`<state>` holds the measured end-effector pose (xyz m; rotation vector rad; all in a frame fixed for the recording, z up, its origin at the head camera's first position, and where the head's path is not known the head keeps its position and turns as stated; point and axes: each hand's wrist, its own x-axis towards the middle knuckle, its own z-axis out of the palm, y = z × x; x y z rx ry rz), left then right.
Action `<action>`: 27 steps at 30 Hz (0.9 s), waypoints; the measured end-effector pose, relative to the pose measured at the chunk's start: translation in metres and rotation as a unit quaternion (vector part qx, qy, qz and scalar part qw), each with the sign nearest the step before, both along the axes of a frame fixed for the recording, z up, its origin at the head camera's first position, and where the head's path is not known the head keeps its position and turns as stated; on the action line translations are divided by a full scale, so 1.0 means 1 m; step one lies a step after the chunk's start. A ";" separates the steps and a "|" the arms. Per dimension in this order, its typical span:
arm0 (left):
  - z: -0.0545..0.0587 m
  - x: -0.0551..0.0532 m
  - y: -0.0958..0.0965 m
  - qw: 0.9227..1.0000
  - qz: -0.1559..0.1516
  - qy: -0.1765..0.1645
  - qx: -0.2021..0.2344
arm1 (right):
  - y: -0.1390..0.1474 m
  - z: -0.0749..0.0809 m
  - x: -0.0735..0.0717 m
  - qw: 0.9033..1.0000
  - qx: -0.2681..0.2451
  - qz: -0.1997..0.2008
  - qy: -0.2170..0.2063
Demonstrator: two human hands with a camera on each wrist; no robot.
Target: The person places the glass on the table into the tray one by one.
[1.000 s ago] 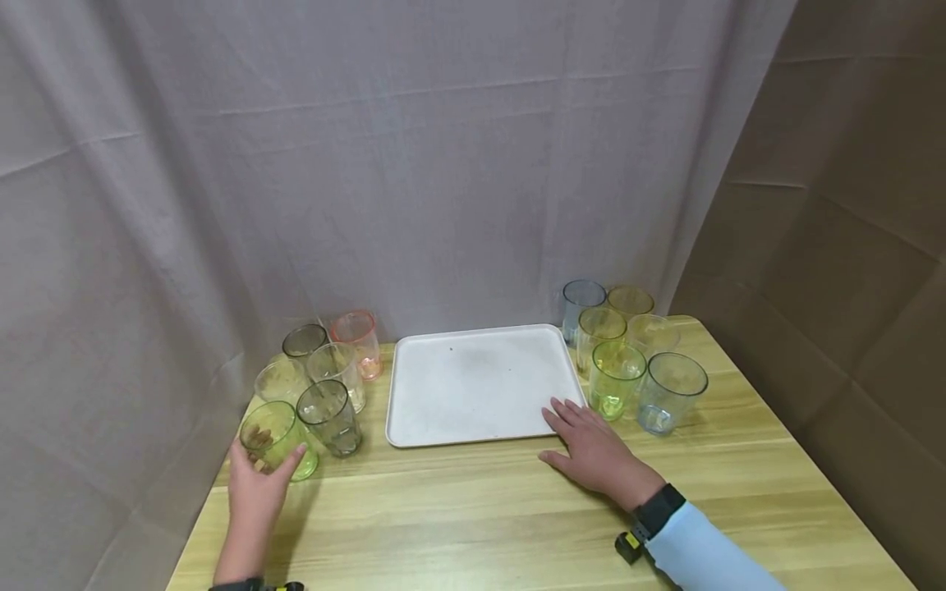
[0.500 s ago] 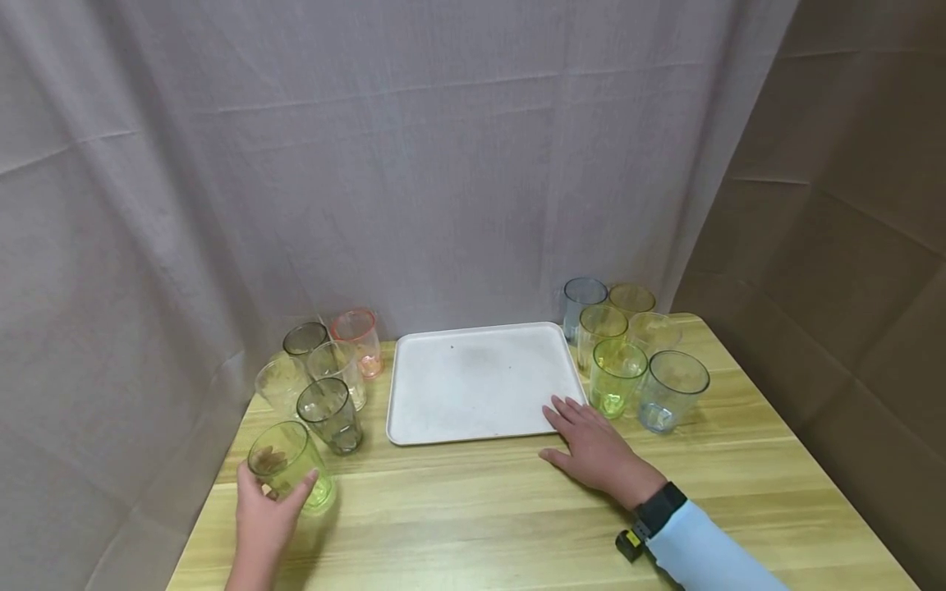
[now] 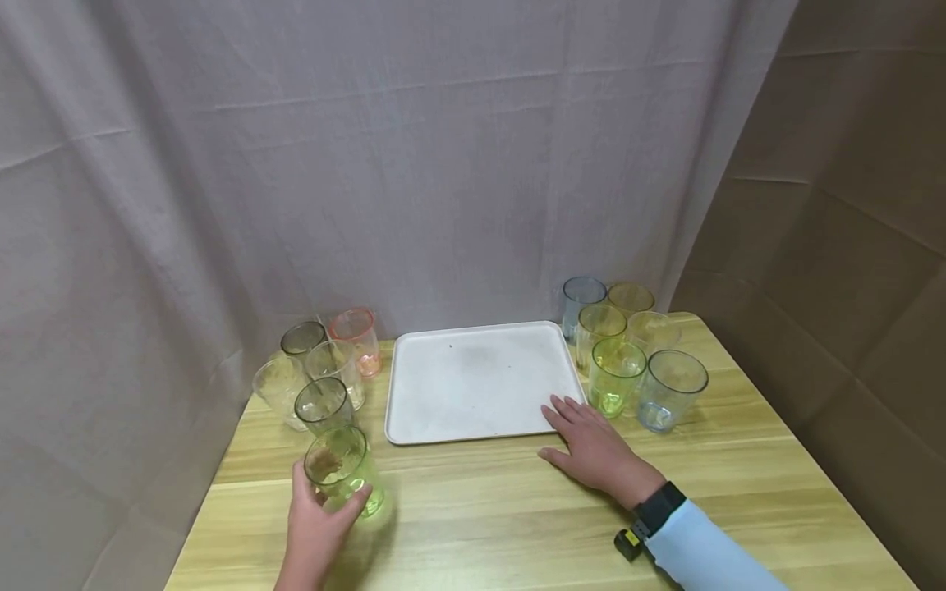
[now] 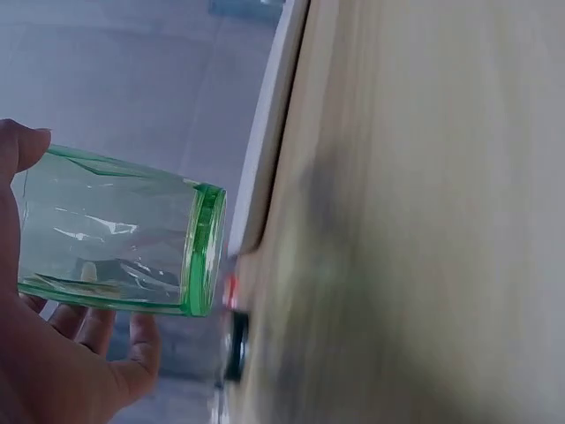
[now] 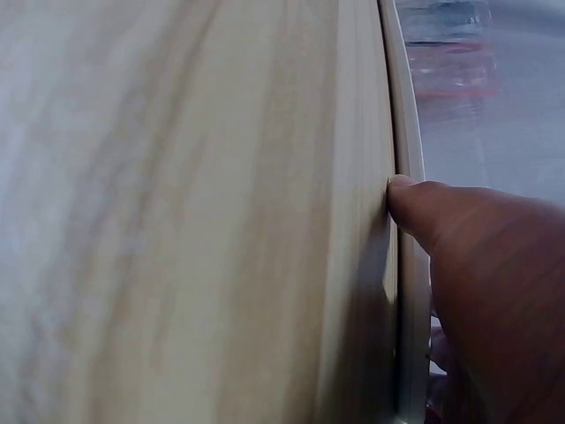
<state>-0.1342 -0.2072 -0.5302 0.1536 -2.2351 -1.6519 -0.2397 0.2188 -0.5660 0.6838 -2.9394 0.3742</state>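
Note:
My left hand (image 3: 318, 521) grips a clear green cup (image 3: 346, 469), thumb on one side and fingers round the other. In the left wrist view the green cup (image 4: 119, 234) is off the table, its thick base clear of the wood. My right hand (image 3: 594, 455) lies with fingers spread at the near right corner of a white tray (image 3: 480, 382), fingertips over its rim. The right wrist view shows the thumb (image 5: 424, 208) beside the tray edge (image 5: 411, 291). Behind the held cup stands a smoky grey cup (image 3: 321, 402), partly hidden by it.
On the left stand more cups: clear (image 3: 277, 386), dark grey (image 3: 301, 336) and red-rimmed (image 3: 356, 328). Right of the tray is another group with a green cup (image 3: 615, 377), a blue one (image 3: 668, 394) and several others. A grey curtain (image 3: 458, 180) hangs behind the wooden table (image 3: 473, 525).
My left hand has lifted the green cup out of the left group and carried it right and toward me. My right hand has stayed at the tray corner.

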 end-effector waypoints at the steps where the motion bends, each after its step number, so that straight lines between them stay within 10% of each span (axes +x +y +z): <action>1: 0.000 -0.003 0.005 1.000 -0.005 0.004 0.005 | 0.000 0.000 0.000 1.000 0.002 0.000 0.000; 9: 0.006 -0.038 0.041 0.999 -0.036 0.014 0.012 | -0.001 0.004 -0.001 1.000 0.003 -0.001 -0.008; 27: 0.024 -0.166 0.060 1.000 -0.022 0.001 0.007 | 0.001 0.002 0.000 1.000 0.007 -0.003 -0.018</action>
